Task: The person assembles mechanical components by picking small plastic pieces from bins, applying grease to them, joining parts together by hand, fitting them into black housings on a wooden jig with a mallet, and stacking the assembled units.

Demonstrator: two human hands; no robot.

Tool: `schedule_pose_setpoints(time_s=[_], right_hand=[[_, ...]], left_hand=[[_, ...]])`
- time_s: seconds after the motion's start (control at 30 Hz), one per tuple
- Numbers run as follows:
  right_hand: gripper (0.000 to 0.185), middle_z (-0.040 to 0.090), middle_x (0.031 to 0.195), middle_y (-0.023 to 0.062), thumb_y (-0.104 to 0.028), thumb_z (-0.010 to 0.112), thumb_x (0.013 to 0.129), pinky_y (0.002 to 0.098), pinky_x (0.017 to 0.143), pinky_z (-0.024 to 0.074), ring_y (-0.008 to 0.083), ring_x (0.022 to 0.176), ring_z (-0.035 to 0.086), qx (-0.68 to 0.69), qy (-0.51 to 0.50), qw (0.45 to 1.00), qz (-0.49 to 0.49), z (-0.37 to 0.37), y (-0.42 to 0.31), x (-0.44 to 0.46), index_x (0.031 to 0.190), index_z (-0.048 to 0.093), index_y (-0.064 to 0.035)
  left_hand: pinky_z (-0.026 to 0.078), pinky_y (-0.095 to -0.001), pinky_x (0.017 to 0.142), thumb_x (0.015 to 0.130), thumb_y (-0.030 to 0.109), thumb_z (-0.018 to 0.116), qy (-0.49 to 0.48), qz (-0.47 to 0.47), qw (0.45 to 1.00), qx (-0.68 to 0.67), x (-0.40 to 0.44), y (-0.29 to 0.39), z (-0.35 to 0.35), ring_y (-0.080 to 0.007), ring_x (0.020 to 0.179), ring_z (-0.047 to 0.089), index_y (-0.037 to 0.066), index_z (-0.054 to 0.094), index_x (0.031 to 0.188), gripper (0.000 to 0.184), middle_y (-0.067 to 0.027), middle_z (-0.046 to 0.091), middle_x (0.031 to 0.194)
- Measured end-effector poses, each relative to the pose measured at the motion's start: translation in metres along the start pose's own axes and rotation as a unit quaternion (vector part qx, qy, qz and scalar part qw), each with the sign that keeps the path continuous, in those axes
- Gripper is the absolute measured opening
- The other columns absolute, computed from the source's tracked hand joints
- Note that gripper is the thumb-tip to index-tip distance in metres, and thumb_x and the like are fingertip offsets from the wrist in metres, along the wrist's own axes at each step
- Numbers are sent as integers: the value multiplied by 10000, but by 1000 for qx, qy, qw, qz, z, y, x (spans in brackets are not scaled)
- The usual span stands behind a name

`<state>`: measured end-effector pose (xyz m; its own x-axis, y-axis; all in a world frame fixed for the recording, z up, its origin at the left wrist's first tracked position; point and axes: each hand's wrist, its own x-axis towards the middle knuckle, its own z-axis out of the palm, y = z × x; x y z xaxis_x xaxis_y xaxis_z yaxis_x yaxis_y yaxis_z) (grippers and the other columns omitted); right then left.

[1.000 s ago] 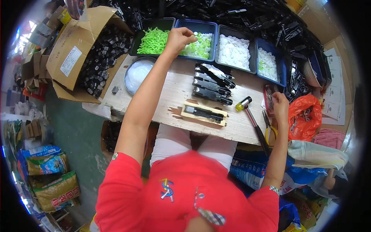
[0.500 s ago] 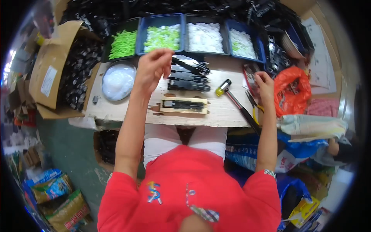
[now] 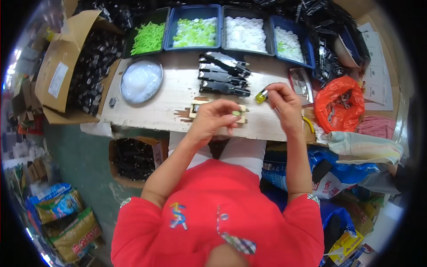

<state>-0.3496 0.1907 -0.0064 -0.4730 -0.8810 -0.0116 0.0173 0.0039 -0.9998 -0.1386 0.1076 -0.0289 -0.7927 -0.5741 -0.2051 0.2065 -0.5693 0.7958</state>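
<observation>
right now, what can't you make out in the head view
Head view:
- Wooden fixture: middle hidden by the left hand.
- Hammer: handle mostly hidden by the right hand.
- Carton label: print too small to read.
- Black parts pile: cut off by the top edge.

On the pale worktable (image 3: pixel 149 116) were laid a round dish (image 3: pixel 153 92), piled black parts (image 3: pixel 224 76), a wooden fixture (image 3: pixel 192 110), a grey block (image 3: pixel 112 102) and a clear packet (image 3: pixel 303 86).

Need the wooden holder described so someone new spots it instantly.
Start at the pale workbench in front of the red shirt. Near its front edge, on the shirt side of the stacked black parts, lies the wooden holder, partly hidden by the left hand. Its light yellow rim sets it apart from those black neighbours.
</observation>
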Motion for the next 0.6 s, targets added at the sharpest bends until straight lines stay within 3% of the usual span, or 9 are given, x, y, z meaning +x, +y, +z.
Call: schedule_pose_setpoints(time_s=[0.03,0.1,0.23,0.27,0.6], right_hand=[[82,506,733,-29,-27,555,857,166,544,338,31,624,429,11,-19,1000,15,11,0,-4,921,606,-18],[88,510,768,-24,-12,556,851,162,539,331,28,630,429,-12,-77,996,-51,45,-5,-18,927,601,-14],[81,518,839,2,-2,558,849,175,635,376,56,737,480,-10,-112,989,-101,63,1,-20,923,592,-1],[85,558,818,44,12,570,820,221,663,422,115,750,541,-6,-101,992,-82,66,-1,-22,896,606,6],[75,569,817,67,15,586,805,244,630,446,149,724,564,-81,-93,984,-132,73,2,-27,877,604,10]], left_hand=[[524,-248,535,800,-13,614,-3,-3,1000,-7,-2,-3,0,-144,678,616,-13,574,1039,242,-120,628,841],[523,-246,533,799,-15,615,1,1,1000,-18,-4,-2,5,-143,676,615,-12,547,1078,287,-114,618,849],[520,-242,528,792,-20,624,3,15,999,-44,-8,-1,2,-141,668,612,-7,469,1172,411,-98,589,871],[520,-242,528,792,-20,624,4,16,999,-45,-8,-1,1,-141,668,612,-7,469,1172,411,-98,589,871],[519,-240,533,786,-21,632,0,48,999,-15,-12,0,2,-135,671,610,-4,463,1167,417,-93,593,879]])
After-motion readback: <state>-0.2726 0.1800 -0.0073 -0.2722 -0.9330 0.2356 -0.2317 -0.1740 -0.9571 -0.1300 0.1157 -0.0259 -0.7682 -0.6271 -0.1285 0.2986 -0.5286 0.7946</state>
